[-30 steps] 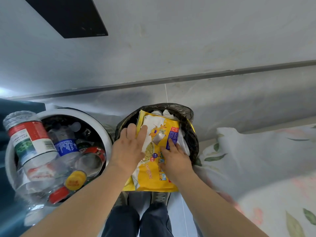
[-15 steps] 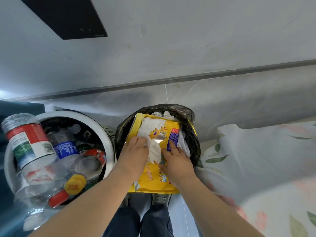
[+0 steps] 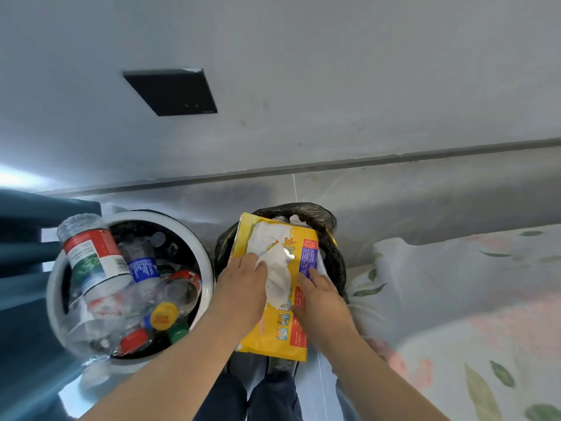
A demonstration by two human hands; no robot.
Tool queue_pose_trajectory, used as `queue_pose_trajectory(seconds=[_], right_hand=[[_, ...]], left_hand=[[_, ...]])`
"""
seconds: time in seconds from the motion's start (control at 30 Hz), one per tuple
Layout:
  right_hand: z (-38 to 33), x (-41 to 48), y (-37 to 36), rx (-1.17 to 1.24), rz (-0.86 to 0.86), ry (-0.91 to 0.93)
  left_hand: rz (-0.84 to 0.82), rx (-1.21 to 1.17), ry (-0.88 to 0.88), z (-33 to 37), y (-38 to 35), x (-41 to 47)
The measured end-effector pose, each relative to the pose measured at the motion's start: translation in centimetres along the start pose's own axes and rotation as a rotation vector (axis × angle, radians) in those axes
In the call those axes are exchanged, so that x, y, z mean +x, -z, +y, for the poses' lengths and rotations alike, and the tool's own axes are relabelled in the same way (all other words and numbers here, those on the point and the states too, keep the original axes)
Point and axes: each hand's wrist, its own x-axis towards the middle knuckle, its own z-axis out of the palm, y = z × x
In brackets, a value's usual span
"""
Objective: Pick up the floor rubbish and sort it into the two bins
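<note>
A yellow snack bag [image 3: 274,332] lies across the top of the black-lined bin [image 3: 331,238], sticking out over its near rim. A crumpled white tissue [image 3: 277,278] lies on the bag. My left hand [image 3: 243,287] presses on the bag's left side with its fingers at the tissue's edge. Flat on the right side of the bag lies my right hand [image 3: 321,302], fingers spread. To the left, the white round bin [image 3: 203,259] is packed with plastic bottles, the biggest being a red-labelled bottle [image 3: 92,262] that sticks up over the rim.
A bed with a floral sheet [image 3: 473,299] runs along the right, close to the black bin. A blue piece of furniture [image 3: 27,238] stands on the left. The grey wall with a dark panel [image 3: 171,91] is right behind both bins. My legs [image 3: 252,396] are below.
My left hand has slid back toward me along the bag and now touches the tissue. The bag has sunk slightly into the bin. My head tilted, raising the view.
</note>
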Motion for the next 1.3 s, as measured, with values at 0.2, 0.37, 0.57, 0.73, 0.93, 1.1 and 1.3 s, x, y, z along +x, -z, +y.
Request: queue_pose_trajectory(seconds=[0.2,0.37,0.57,0.73,0.93,1.1,1.3], right_hand=[[-0.6,2.5,0.3,-0.030,0.065,0.073],[-0.5,6.0,-0.5,-0.166,-0.045,0.125],[0.2,6.9,-3.6,-0.208,-0.238,0.025],[0.6,8.1,-4.0,-0.231,-0.271,-0.006],[0.4,9.5,-4.6,-0.228,-0.273,-0.057],[0.0,8.7,-3.8,-0.186,-0.260,-0.068],[-1.0,4.2,-0.8,-0.132,-0.104,0.016]], left_hand=[[-0.113,-0.045,0.059,-1.1,-0.9,-0.1],[-0.246,-0.024,0.064,-2.2,-3.5,0.1],[-0.263,0.128,0.034,-1.4,-4.7,0.3],[-0.228,0.129,0.077,-2.2,-4.8,0.8],[-0.205,0.102,0.080,-2.4,-4.6,1.1],[-0.225,0.061,0.080,-2.0,-3.5,0.5],[-0.155,-0.042,0.103,-1.2,-0.6,-1.6]])
